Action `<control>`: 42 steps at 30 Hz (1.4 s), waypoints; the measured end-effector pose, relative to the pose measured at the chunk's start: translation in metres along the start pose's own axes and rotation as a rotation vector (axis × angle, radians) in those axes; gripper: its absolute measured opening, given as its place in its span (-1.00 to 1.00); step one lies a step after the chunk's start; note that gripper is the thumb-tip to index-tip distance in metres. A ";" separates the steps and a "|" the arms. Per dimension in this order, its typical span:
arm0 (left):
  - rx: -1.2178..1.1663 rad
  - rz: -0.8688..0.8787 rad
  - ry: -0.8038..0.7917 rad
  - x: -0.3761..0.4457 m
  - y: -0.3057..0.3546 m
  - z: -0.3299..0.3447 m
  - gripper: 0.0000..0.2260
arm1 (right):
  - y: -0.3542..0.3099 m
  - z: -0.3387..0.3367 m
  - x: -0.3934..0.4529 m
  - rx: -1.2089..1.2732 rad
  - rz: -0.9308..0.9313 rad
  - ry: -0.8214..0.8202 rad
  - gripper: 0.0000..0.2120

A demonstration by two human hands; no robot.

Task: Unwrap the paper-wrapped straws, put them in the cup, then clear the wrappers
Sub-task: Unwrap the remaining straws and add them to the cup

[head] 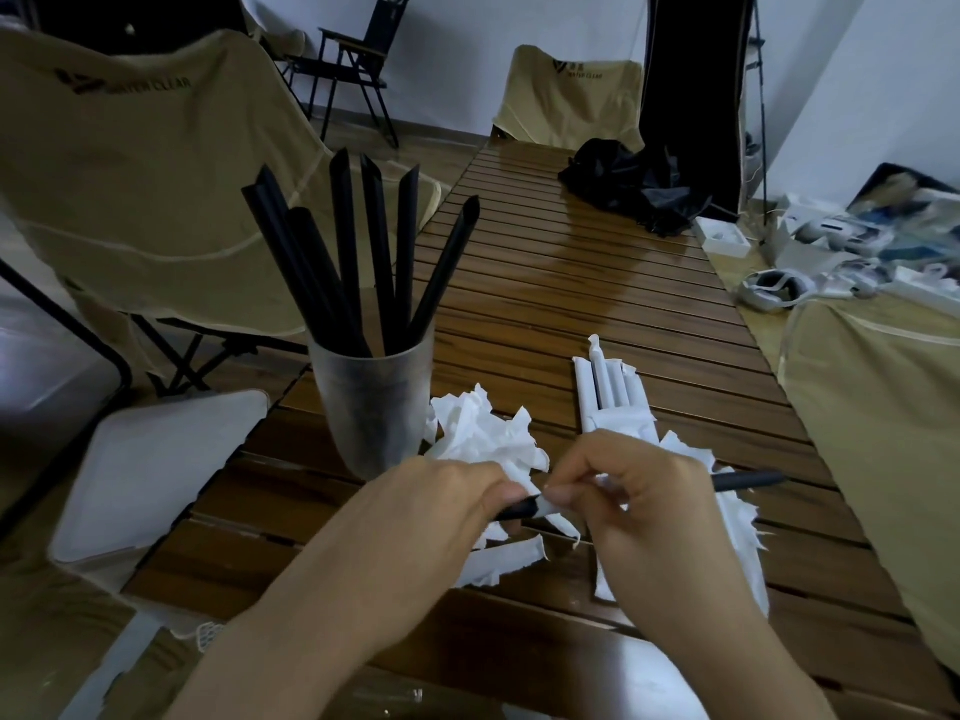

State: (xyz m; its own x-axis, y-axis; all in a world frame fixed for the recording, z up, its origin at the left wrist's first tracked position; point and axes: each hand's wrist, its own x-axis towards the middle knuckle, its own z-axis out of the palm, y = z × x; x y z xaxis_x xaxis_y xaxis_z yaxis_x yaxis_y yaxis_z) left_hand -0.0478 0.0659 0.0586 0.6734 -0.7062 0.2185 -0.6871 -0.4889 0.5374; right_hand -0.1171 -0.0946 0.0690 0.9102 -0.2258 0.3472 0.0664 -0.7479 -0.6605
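Head view, looking down on a slatted wooden table [571, 304] that runs from the lower edge toward the upper centre of the frame. In the lower centre, both hands work one black straw [748, 480] that lies roughly level across the frame: the left hand [436, 506] pinches its left end, where dark plastic shows bare between the fingertips, and the right hand [649, 496] has its fingers curled round the middle portion, where white paper wrapper [545, 506] still clings to the shaft. The straw's right end projects uncovered past the right hand toward the right of the frame. Left of centre stands a translucent cup [371, 407] holding several unwrapped black straws [363, 252] that fan upward and outward. Just right of the cup's base, and touching the area above the left hand, lies a heap of crumpled white wrappers [483, 433]; further torn strips [504, 561] lie below and between the hands and beside the right wrist. Right of centre, just above the right hand, rests a bundle of still-wrapped straws [610, 392], pointing up the frame. A black cloth [623, 184] lies on the far end of the table. A beige folding chair [156, 174] fills the upper left, and a white lid-like tray [156, 470] sits at lower left beside the table's edge.
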 end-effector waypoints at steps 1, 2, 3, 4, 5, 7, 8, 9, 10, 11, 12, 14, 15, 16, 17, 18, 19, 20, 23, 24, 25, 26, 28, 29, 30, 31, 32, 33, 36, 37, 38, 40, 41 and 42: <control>0.013 0.011 0.006 -0.001 0.000 0.000 -0.65 | -0.001 -0.001 0.000 0.019 0.005 0.003 -0.67; 0.033 0.023 0.021 -0.001 0.000 0.000 -0.65 | -0.001 -0.003 0.001 0.032 0.000 -0.003 -0.69; 0.055 0.031 0.035 -0.001 0.001 -0.001 -0.65 | -0.002 -0.004 0.002 0.036 -0.018 -0.016 -0.71; 0.072 0.022 0.039 -0.001 0.003 -0.003 -0.65 | -0.002 -0.006 0.002 0.029 -0.046 -0.031 -0.73; 0.084 0.008 0.031 -0.001 0.003 -0.005 -0.64 | -0.001 -0.007 0.003 0.014 -0.074 -0.043 -0.74; 0.105 -0.019 0.009 -0.001 -0.002 -0.010 -0.61 | 0.003 -0.011 0.004 -0.018 -0.097 -0.050 -0.74; 0.085 -0.033 0.009 -0.003 -0.006 -0.013 -0.61 | 0.007 -0.013 0.004 -0.032 -0.096 -0.044 -0.72; 0.081 -0.044 0.012 -0.003 -0.012 -0.017 -0.62 | 0.010 -0.015 0.005 -0.044 -0.093 -0.038 -0.70; 0.113 -0.051 0.003 -0.004 -0.019 -0.020 -0.66 | 0.012 -0.017 0.005 -0.059 -0.088 -0.035 -0.70; 0.177 -0.045 -0.016 -0.003 -0.022 -0.024 -0.70 | 0.015 -0.018 0.004 -0.078 -0.087 -0.033 -0.70; 0.215 -0.046 -0.030 -0.003 -0.024 -0.029 -0.72 | 0.018 -0.018 0.005 -0.101 -0.090 -0.030 -0.70; 0.215 -0.068 -0.054 -0.004 -0.028 -0.041 -0.75 | 0.022 -0.020 0.006 -0.151 -0.106 -0.019 -0.71; 0.213 -0.070 -0.073 -0.006 -0.029 -0.048 -0.82 | 0.023 -0.020 0.006 -0.165 -0.121 -0.010 -0.70; 0.202 -0.063 -0.071 -0.010 -0.030 -0.053 -0.86 | 0.024 -0.021 0.007 -0.167 -0.139 -0.003 -0.70; 0.186 -0.059 -0.061 -0.012 -0.030 -0.055 -0.89 | 0.023 -0.020 0.007 -0.162 -0.157 0.000 -0.70; 0.182 -0.056 -0.066 -0.015 -0.029 -0.055 -0.89 | 0.020 -0.017 0.006 -0.154 -0.175 -0.002 -0.72; 0.206 -0.045 -0.084 -0.015 -0.023 -0.054 -0.86 | 0.017 -0.013 0.006 -0.146 -0.192 -0.008 -0.75; 0.239 -0.033 -0.103 -0.013 -0.019 -0.048 -0.81 | 0.013 -0.008 0.005 -0.137 -0.206 -0.015 -0.80; 0.284 -0.003 -0.150 0.000 -0.006 -0.031 -0.74 | 0.007 0.004 0.004 -0.124 -0.216 -0.021 -0.86; 0.288 -0.014 -0.163 0.003 -0.006 -0.031 -0.74 | 0.007 0.005 0.004 -0.114 -0.213 -0.012 -0.84; 0.285 -0.026 -0.165 0.003 -0.008 -0.033 -0.74 | 0.008 0.004 0.005 -0.109 -0.212 -0.001 -0.82; 0.271 -0.034 -0.148 0.002 -0.012 -0.037 -0.75 | 0.010 0.002 0.006 -0.114 -0.208 0.006 -0.79; 0.228 -0.054 -0.112 -0.006 -0.018 -0.049 -0.78 | 0.013 0.002 0.006 -0.128 -0.188 0.006 -0.75; 0.210 -0.067 -0.105 -0.009 -0.021 -0.053 -0.80 | 0.014 0.004 0.005 -0.125 -0.182 0.000 -0.75; 0.198 -0.083 -0.110 -0.012 -0.023 -0.056 -0.82 | 0.014 0.007 0.005 -0.124 -0.184 -0.009 -0.75; 0.193 -0.095 -0.119 -0.013 -0.024 -0.058 -0.84 | 0.013 0.011 0.005 -0.125 -0.193 -0.015 -0.77; 0.191 -0.108 -0.130 -0.014 -0.025 -0.060 -0.85 | 0.012 0.013 0.006 -0.120 -0.197 -0.015 -0.78; 0.201 -0.116 -0.135 -0.015 -0.025 -0.062 -0.84 | 0.012 0.015 0.007 -0.108 -0.195 -0.009 -0.77; 0.239 -0.131 -0.110 -0.016 -0.024 -0.070 -0.76 | 0.006 0.016 0.011 -0.101 -0.222 -0.008 -0.74; 0.252 -0.125 -0.093 -0.017 -0.023 -0.073 -0.78 | 0.003 0.017 0.011 -0.126 -0.246 -0.014 -0.70; 0.271 -0.115 -0.078 -0.018 -0.022 -0.076 -0.82 | -0.001 0.018 0.012 -0.159 -0.273 -0.017 -0.62; 0.313 -0.094 -0.073 -0.020 -0.022 -0.082 -0.87 | -0.007 0.022 0.013 -0.203 -0.305 -0.018 -0.47; 0.328 -0.087 -0.066 -0.020 -0.022 -0.084 -0.88 | -0.009 0.023 0.013 -0.205 -0.310 -0.021 -0.42; 0.334 -0.086 -0.060 -0.020 -0.023 -0.087 -0.88 | -0.010 0.023 0.013 -0.193 -0.315 -0.027 -0.39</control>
State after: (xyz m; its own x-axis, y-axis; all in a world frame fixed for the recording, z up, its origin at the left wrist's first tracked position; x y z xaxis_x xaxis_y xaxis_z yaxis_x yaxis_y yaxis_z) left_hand -0.0217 0.1359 0.1123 0.7221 -0.6793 0.1309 -0.6867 -0.6812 0.2537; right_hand -0.0969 -0.0760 0.0645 0.8679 0.0492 0.4943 0.2693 -0.8828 -0.3849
